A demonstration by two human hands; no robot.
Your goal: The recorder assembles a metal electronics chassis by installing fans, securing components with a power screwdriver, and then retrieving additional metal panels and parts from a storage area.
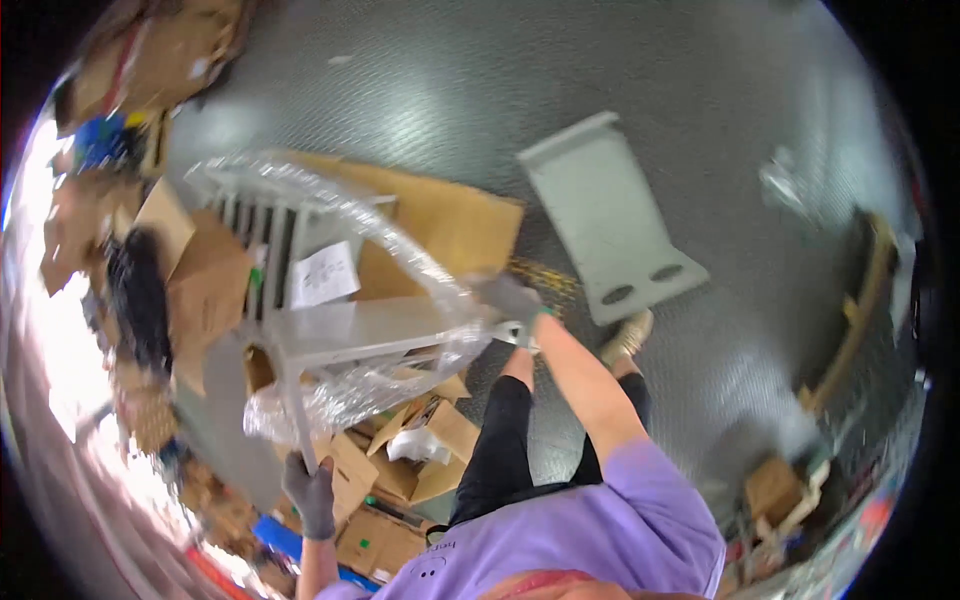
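Gloved left hand (310,497) clenched on grey chair (330,335) leg, right hand (508,300) gripping its plastic wrap (400,250)

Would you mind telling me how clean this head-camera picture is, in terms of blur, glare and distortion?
In the head view, fisheye bending curves the floor toward a black rim; the far left edge is blown out by bright light; motion blur softens the left hand, the right hand and the grey slatted furniture piece they hold; its clear plastic wrap throws white glints.
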